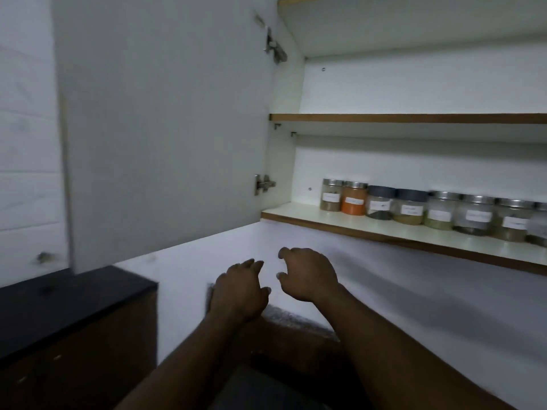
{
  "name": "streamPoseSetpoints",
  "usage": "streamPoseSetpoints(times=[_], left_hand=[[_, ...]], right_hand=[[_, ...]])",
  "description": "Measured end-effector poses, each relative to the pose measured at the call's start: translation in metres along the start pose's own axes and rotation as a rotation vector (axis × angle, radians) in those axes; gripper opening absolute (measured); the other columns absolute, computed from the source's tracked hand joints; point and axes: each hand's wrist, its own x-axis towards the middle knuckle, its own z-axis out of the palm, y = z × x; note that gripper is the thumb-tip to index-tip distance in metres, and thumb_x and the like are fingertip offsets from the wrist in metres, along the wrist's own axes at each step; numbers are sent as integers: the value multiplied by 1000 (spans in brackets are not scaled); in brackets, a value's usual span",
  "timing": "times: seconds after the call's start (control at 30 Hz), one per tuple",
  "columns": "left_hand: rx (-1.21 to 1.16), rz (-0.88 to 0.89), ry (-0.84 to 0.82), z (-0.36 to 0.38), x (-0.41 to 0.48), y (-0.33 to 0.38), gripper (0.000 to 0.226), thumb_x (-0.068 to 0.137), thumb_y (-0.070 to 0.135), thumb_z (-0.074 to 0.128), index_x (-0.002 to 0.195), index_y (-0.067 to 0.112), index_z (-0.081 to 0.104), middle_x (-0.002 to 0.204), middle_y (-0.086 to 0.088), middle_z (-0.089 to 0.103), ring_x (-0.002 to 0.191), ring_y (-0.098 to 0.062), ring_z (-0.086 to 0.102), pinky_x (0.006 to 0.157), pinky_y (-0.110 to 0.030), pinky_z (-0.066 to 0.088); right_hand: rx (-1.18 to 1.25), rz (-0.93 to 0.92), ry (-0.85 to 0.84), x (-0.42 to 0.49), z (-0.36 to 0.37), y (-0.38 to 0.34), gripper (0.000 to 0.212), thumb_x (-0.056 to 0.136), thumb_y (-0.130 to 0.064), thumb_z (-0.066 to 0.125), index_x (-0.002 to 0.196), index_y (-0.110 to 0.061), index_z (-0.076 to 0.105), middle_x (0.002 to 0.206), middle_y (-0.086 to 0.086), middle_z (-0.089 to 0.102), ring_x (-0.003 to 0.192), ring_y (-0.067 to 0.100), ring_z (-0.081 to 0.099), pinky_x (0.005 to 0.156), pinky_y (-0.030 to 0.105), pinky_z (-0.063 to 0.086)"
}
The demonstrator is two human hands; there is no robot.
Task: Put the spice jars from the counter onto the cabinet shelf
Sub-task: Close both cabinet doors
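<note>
Several labelled spice jars (411,207) stand in a row along the back of the bottom cabinet shelf (299,216), among them one with orange powder (354,202). Both hands hang below that shelf, in front of the white wall. My left hand (239,290) has relaxed, slightly bent fingers and holds nothing. Just to its right, my right hand (307,273) has loosely curled fingers and is also empty. Neither hand touches a jar. The counter under the hands is hidden by my arms.
The white cabinet door (165,128) stands swung open on the left, on metal hinges (264,184). A second shelf (414,118) above the jars holds nothing visible. A dark counter top (59,303) over brown cabinets lies at the lower left.
</note>
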Motion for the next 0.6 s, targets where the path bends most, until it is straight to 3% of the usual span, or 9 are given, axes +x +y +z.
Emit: streamPoseSetpoints(times=[0.1,0.17,0.23,0.3,0.43,0.5,0.6], left_hand=[[-119,-172,208,-38,-40,-29,50,86,43,62,134,29,60,133,4,66,121,-25,59,95,-41,53],[-254,-298,359,-63,-66,-48,30,85,39,58,111,28,68,112,6,72,106,-23,63,85,-41,54],[-387,-445,501,-86,-94,-72,13,84,36,55,88,27,63,88,7,71,86,-22,65,73,-40,55],[-461,-580,616,-105,-115,-89,9,83,32,54,76,25,54,77,6,64,76,-21,62,62,-37,51],[-582,-773,728,-129,-142,-113,9,87,27,54,84,19,51,83,2,60,70,-15,53,53,-27,34],[-571,-792,730,-136,-146,-119,10,92,25,54,96,17,52,95,-3,60,74,-15,53,58,-29,41],[-426,-636,810,-156,-149,-143,30,97,27,54,123,12,54,117,-7,58,95,-15,54,72,-26,41]], right_hand=[[48,-231,63,-4,-11,-64,39,91,-43,58,128,-31,63,117,-2,73,106,26,67,86,37,54],[39,-399,139,-6,-27,-111,32,87,-36,57,117,-32,69,107,-3,74,96,27,69,76,35,51],[12,-567,220,-12,-49,-161,23,85,-31,56,102,-28,70,94,-3,71,85,28,67,65,32,44],[-37,-735,318,-18,-68,-197,17,87,-33,54,92,-24,68,85,-2,67,76,28,64,59,31,38],[-78,-1008,543,-27,-92,-251,21,91,-30,51,86,-19,68,78,-2,65,68,25,57,53,28,34],[-43,-1105,655,-29,-96,-269,20,92,-26,53,83,-16,68,77,1,64,68,24,54,54,30,36],[-172,-1115,690,-23,-104,-303,25,95,-28,50,101,-17,71,105,4,70,99,27,59,80,42,45]])
